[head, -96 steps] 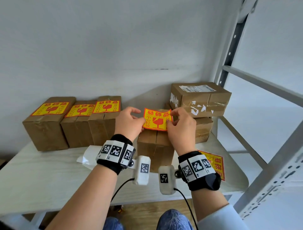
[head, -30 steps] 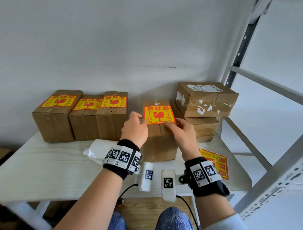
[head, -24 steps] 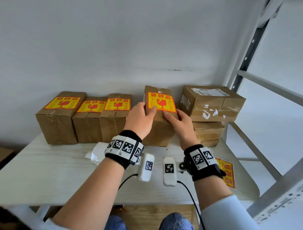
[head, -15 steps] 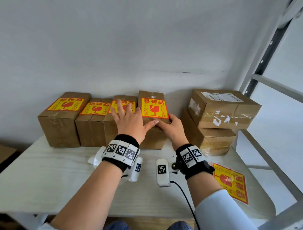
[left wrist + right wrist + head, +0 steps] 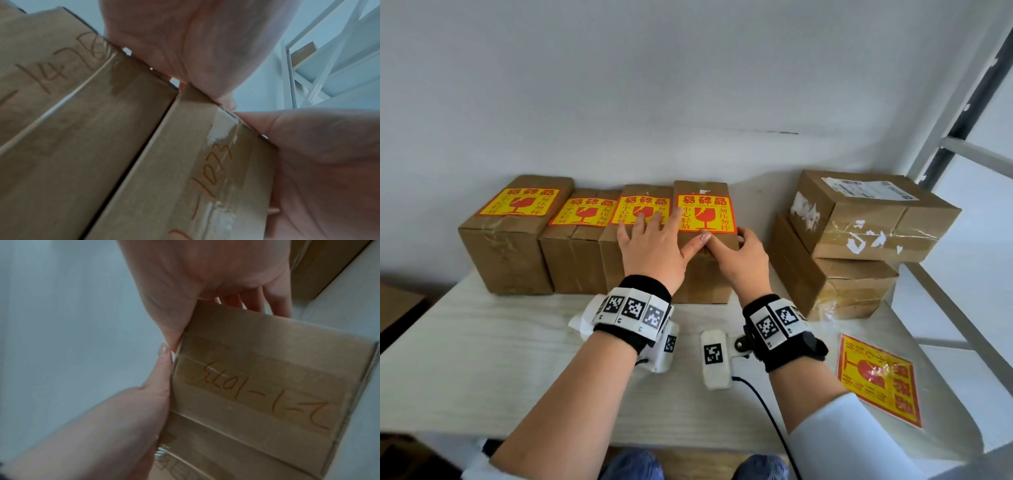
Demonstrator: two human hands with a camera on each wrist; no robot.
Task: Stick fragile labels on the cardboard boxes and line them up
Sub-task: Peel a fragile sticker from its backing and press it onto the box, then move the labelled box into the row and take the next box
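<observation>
Four cardboard boxes stand in a row against the wall, each with a yellow and red fragile label on top. The rightmost, the fourth box [image 5: 702, 270] [image 5: 267, 394], carries its label [image 5: 705, 213] and touches the third box [image 5: 613, 263] [image 5: 82, 146]. My left hand [image 5: 654, 246] lies flat with straight fingers over the front top edges of the third and fourth boxes. My right hand [image 5: 739, 257] [image 5: 205, 280] grips the fourth box's front right top corner, with its fingers curled round the right side.
Two unlabelled boxes are stacked at the right, the upper [image 5: 869, 219] on the lower [image 5: 852, 287]. A spare fragile label [image 5: 880, 373] lies near the table's right front edge. White backing paper [image 5: 582, 318] lies under my left wrist. A metal shelf frame [image 5: 962, 113] rises at right.
The label went onto the box top. Both hands then moved the box back and left against the third box. My left hand let go and now lies flat across the tops.
</observation>
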